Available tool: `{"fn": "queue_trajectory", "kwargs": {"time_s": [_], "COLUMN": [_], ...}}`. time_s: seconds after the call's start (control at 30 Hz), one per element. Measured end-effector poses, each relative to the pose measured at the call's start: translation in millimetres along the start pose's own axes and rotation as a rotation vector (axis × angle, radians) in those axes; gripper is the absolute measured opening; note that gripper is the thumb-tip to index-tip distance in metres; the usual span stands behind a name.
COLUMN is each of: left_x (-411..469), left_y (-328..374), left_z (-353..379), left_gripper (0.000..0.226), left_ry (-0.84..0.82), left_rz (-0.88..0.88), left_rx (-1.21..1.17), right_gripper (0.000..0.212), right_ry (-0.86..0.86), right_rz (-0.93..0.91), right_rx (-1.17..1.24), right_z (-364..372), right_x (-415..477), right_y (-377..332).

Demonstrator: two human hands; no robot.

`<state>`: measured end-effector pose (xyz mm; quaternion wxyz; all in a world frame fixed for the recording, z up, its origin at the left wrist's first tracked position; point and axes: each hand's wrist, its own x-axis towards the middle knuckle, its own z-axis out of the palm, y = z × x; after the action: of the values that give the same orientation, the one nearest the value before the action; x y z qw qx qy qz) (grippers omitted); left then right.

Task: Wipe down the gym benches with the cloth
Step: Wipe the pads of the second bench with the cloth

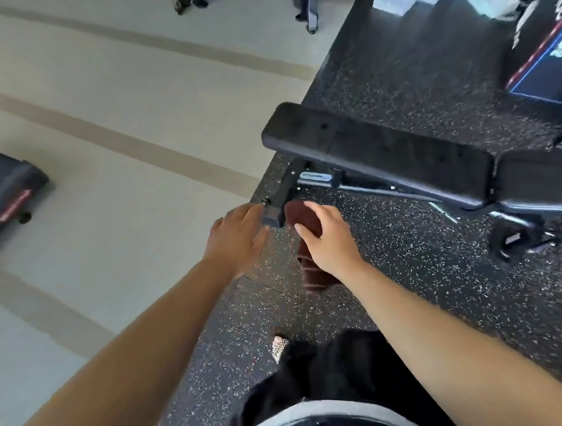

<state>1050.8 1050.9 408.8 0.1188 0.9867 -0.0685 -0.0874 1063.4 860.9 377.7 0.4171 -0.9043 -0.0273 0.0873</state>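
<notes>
A black padded gym bench [377, 147] stands on the speckled rubber floor, its long pad running from centre to the right edge. My right hand [327, 239] holds a dark brown cloth [306, 224], which hangs down below the hand, in front of the bench's near end. My left hand [238, 238] is spread flat with fingers apart, just left of the bench's front foot [273, 213], holding nothing. Both arms reach forward from the lower part of the view.
Speckled black rubber matting [425, 286] borders pale smooth floor [103, 125] on the left. Another dark bench or pad [2, 193] sits at the left edge. Machine legs [306, 3] stand at the top. A bench wheel [511, 238] lies at right. My shoe [279, 344] shows below.
</notes>
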Motion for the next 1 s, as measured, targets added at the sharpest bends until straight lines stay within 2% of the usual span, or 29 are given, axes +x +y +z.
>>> {"fn": "queue_trajectory", "kwargs": {"time_s": [0.47,0.8,1.0], "left_x": [189,365,434], "left_y": [-79,-141,-182], "left_z": [-34,-63,-76], "left_gripper": [0.046,0.049,0.049], "left_ry": [-0.070,-0.157,-0.232], "left_rz": [0.115,0.068,0.107], "left_rx": [-0.030,0.043,0.050], "right_gripper": [0.049,0.048,0.048], "right_ry": [0.090,-0.058,-0.054], "right_rz": [0.166,0.213,0.271], "right_rx": [0.039,0.036,0.034], "right_z": [22,35,38], "right_x": [188,377,451], "right_y": [-9,-16,-29]}}
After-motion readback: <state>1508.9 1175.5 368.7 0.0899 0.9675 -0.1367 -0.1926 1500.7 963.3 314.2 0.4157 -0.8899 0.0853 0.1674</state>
